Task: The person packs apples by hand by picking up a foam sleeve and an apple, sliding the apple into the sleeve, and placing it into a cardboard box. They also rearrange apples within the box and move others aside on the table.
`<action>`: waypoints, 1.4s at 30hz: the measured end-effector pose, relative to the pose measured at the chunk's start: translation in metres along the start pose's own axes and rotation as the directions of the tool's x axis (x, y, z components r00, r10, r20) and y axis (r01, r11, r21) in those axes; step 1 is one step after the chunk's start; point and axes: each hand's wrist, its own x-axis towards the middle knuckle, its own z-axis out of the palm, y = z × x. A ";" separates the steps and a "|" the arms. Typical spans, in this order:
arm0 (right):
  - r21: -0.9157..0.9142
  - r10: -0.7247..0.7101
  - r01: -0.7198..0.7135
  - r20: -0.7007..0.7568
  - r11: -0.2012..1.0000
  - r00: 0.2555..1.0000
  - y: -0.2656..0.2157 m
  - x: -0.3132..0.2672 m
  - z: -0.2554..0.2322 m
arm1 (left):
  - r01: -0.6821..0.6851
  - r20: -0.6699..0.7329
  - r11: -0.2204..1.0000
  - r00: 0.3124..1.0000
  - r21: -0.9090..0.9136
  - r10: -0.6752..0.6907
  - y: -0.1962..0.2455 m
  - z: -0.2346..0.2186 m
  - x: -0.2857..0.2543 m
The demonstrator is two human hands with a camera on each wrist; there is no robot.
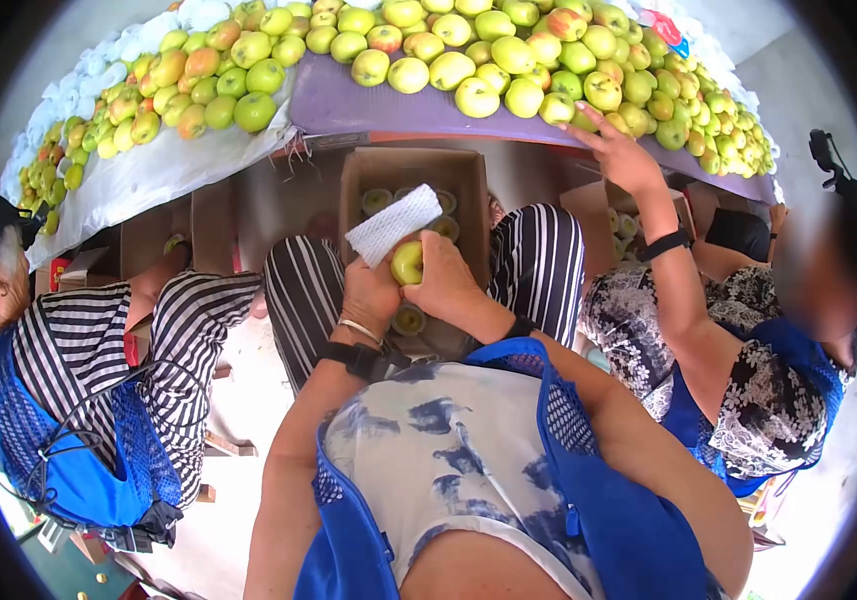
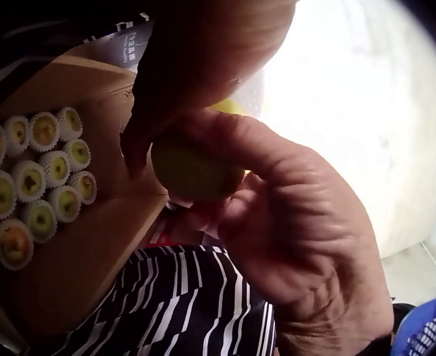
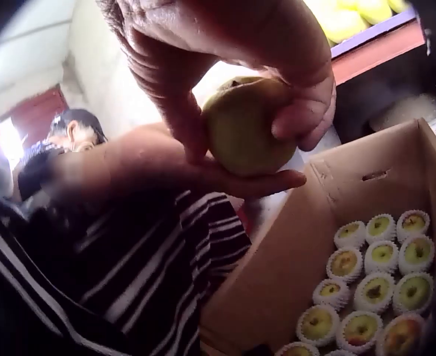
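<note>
Right now we hold one green apple between both hands, above the open carton and between our knees. Our right hand grips it from above, thumb on one side and curled fingers on the other, spread about as wide as the fruit. Our left hand cups it from below, its thumb bent against the skin. In the right wrist view the apple's hollow end faces up, its core axis close to upright.

Just beside it, a white foam net slants from lower left, by our left hand, to upper right — its far end towards the apple pile on the purple-covered table. Whether our left fingers pinch that net, we cannot tell. Inside the carton, netted apples stand in rows — many with a hollow end up.
</note>
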 end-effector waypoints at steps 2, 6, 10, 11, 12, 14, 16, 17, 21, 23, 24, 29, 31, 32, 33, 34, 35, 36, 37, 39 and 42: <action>0.055 -0.234 0.241 -0.114 0.969 0.966 0.001 -0.006 -0.002 | -0.226 0.060 0.913 0.974 0.339 0.219 0.005 -0.005 -0.006; 0.606 0.043 -0.115 0.131 0.787 0.990 0.011 0.000 -0.012 | 0.198 0.176 0.506 0.980 -0.840 -0.091 -0.015 -0.013 0.003; 0.793 0.075 -0.409 0.423 0.451 0.903 0.018 -0.003 -0.020 | 0.199 0.162 0.508 0.980 -0.838 -0.118 -0.012 -0.014 -0.001; 0.787 0.038 -0.476 0.503 0.393 0.864 0.018 -0.004 -0.024 | 0.192 0.139 0.500 0.980 -0.845 -0.141 -0.013 -0.015 -0.003; 0.771 -0.005 -0.542 0.577 0.334 0.817 0.016 -0.005 -0.026 | 0.206 0.158 0.479 0.978 -0.853 -0.139 -0.015 -0.016 -0.005; 0.734 -0.038 -0.601 0.642 0.317 0.765 0.009 -0.009 -0.028 | 0.234 0.198 0.435 0.972 -0.870 -0.128 -0.018 -0.018 -0.007; 0.710 -0.080 -0.631 0.681 0.313 0.728 0.007 -0.012 -0.026 | 0.211 0.172 0.512 0.977 -0.833 -0.123 -0.014 -0.018 -0.009; 0.707 -0.105 -0.633 0.689 0.316 0.717 0.008 -0.013 -0.023 | 0.200 0.159 0.550 0.980 -0.811 -0.121 -0.013 -0.018 -0.009; 0.767 -0.114 -0.519 0.595 0.378 0.796 0.001 -0.020 -0.017 | 0.100 0.035 0.690 0.994 -0.717 -0.108 -0.015 -0.020 -0.003; 0.826 -0.146 -0.426 0.504 0.368 0.851 0.000 -0.021 -0.014 | 0.011 -0.120 0.819 0.988 -0.574 -0.098 -0.021 -0.021 0.004; 0.852 -0.163 -0.378 0.457 0.363 0.874 -0.001 -0.021 -0.013 | -0.004 -0.186 0.832 0.975 -0.555 -0.120 -0.020 -0.019 0.004; 0.845 -0.076 -0.345 0.409 0.409 0.909 -0.017 -0.021 -0.026 | 0.017 -0.403 0.947 0.902 -0.322 -0.153 -0.032 -0.017 0.011; 0.847 -0.057 -0.338 0.393 0.409 0.918 -0.020 -0.022 -0.029 | 0.037 -0.449 0.987 0.887 -0.154 -0.103 -0.032 -0.016 0.010; 0.854 -0.054 -0.339 0.389 0.394 0.919 -0.022 -0.023 -0.029 | 0.049 -0.469 0.996 0.880 -0.068 -0.075 -0.033 -0.015 0.010; 0.861 -0.052 -0.339 0.386 0.378 0.921 -0.022 -0.023 -0.029 | 0.040 -0.474 0.999 0.879 -0.031 -0.050 -0.034 -0.015 0.010; 0.872 -0.075 -0.323 0.375 0.369 0.924 -0.021 -0.023 -0.027 | 0.032 -0.475 0.999 0.879 0.007 -0.025 -0.037 -0.016 0.010; 0.882 -0.097 -0.307 0.362 0.358 0.927 -0.019 -0.021 -0.022 | 0.024 -0.475 0.999 0.880 0.044 0.000 -0.042 -0.016 0.011; 0.891 -0.120 -0.290 0.349 0.348 0.929 -0.018 -0.020 -0.020 | -0.020 -0.428 0.999 0.903 0.027 0.029 -0.052 -0.018 0.012; 0.876 -0.095 -0.355 0.404 0.326 0.910 -0.017 -0.019 -0.020 | -0.061 -0.381 0.998 0.923 0.008 0.059 -0.061 -0.021 0.013; 0.833 -0.050 -0.481 0.511 0.273 0.858 -0.016 -0.015 -0.023 | -0.111 -0.344 0.991 0.930 0.071 0.129 -0.070 -0.023 0.014; 0.852 -0.028 -0.507 0.515 0.133 0.857 0.005 -0.007 -0.014 | -0.109 -0.342 0.960 0.919 0.259 0.197 -0.064 -0.019 0.011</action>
